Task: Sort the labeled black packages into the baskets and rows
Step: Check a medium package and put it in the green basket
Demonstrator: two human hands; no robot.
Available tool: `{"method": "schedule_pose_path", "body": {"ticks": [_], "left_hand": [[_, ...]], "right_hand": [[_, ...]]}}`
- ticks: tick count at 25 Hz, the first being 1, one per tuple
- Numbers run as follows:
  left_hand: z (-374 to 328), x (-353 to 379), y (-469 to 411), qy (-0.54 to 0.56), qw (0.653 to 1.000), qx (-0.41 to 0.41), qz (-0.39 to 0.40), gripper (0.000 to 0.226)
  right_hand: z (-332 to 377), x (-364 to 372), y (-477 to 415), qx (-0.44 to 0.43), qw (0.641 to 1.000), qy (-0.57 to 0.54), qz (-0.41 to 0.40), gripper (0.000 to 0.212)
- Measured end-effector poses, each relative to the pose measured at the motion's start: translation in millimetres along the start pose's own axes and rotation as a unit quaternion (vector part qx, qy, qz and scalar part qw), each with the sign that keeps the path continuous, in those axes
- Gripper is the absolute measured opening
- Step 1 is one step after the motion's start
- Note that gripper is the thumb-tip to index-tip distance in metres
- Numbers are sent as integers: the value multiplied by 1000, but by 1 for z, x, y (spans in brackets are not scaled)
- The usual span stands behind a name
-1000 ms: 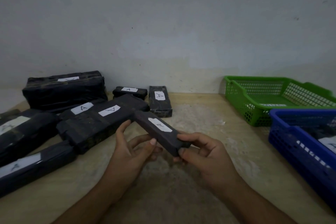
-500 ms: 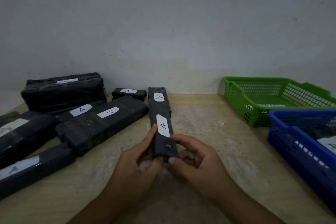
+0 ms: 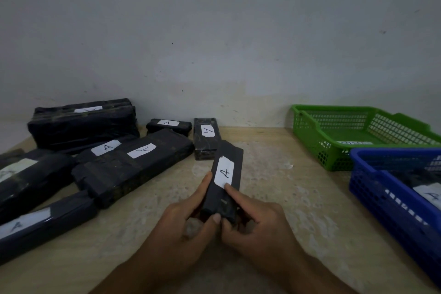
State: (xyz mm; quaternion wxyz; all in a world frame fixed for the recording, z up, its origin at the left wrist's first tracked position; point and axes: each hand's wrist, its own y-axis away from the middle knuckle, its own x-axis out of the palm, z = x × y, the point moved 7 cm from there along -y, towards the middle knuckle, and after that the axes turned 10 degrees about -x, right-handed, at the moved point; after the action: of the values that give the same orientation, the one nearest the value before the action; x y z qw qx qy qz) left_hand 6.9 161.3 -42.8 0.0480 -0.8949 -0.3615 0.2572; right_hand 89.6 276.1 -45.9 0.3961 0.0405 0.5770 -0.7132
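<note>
Right now both hands grasp 1 slim black package [image 3: 225, 180] over the middle of the bench [image 3: 274, 198], toward its front edge. The left hand [image 3: 183, 229] curls round the package's near end, forefinger laid along its left side. The right hand [image 3: 260, 224] pinches the same end, forefinger touching the white label marked A. The far end points toward the back edge, close to a short package [image 3: 205, 148] lying flat. More labeled packages [image 3: 133, 169] crowd the back left corner. A green basket [image 3: 307, 126] sits at the back right corner, and a blue basket [image 3: 381, 200] just in front holds a labeled package [image 3: 412, 178].
</note>
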Motion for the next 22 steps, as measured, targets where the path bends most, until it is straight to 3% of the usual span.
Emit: {"method": "schedule_pose_path", "body": {"ticks": [4,8,10,13,16,20,22], "left_hand": [[0,-1,-1,15,1000,1,-19,70],[3,-1,-2,126,992,-14,-12,60],[5,-3,-4,178,984,-24,-17,53],[19,-4,-7,272,959,-72,-25,56],[28,-3,-8,416,897,-140,-47,44],[31,-1,-4,432,883,-169,-72,44],[30,-2,-3,446,874,-170,-92,27]], "right_hand": [[-8,0,0,54,997,-61,7,60],[-6,-3,0,99,988,-110,44,61],[-5,-3,-1,134,977,-159,47,48],[-16,-10,-2,193,964,-184,-11,28],[-30,-27,-1,215,965,-136,-59,39],[-34,-38,1,270,935,-203,-109,43],[-33,-46,1,294,917,-231,-137,41]]}}
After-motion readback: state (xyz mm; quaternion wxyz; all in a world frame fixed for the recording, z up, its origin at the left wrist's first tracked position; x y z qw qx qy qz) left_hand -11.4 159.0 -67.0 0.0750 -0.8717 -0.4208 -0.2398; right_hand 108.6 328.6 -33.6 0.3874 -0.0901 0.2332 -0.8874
